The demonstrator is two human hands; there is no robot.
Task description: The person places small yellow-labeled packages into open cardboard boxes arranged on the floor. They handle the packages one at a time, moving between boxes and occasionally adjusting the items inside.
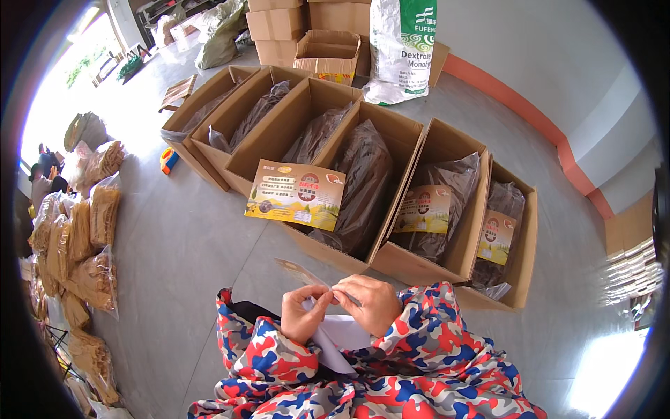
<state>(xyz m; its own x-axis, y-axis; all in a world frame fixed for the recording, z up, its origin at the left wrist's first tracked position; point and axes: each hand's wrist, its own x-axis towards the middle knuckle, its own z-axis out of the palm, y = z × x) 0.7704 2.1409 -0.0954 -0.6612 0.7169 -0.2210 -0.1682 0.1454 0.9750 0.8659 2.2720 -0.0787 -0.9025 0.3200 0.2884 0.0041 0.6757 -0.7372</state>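
Observation:
In front of my body, my left hand [306,313] and my right hand [370,302] pinch a thin printed label sheet [298,271], seen nearly edge-on. White paper [345,331] hangs below the fingers; whether it is joined to the label cannot be seen. Beyond the hands stands a slanting row of open cardboard cartons [324,246] holding clear plastic bags of dark brown contents [364,183]. One colourful printed label [294,194] lies across the front rims of two middle cartons. Two more labels, one [423,209] and another [495,238], rest on bags in the right-hand cartons.
Behind the row are a white-and-green sack [400,57] bearing writing and stacked cardboard boxes [275,31]. An orange-and-blue tape dispenser [168,160] and a small wooden stool [178,92] sit left. Bagged tan bundles [78,235] are piled farther left. A wall [565,68] curves along the right.

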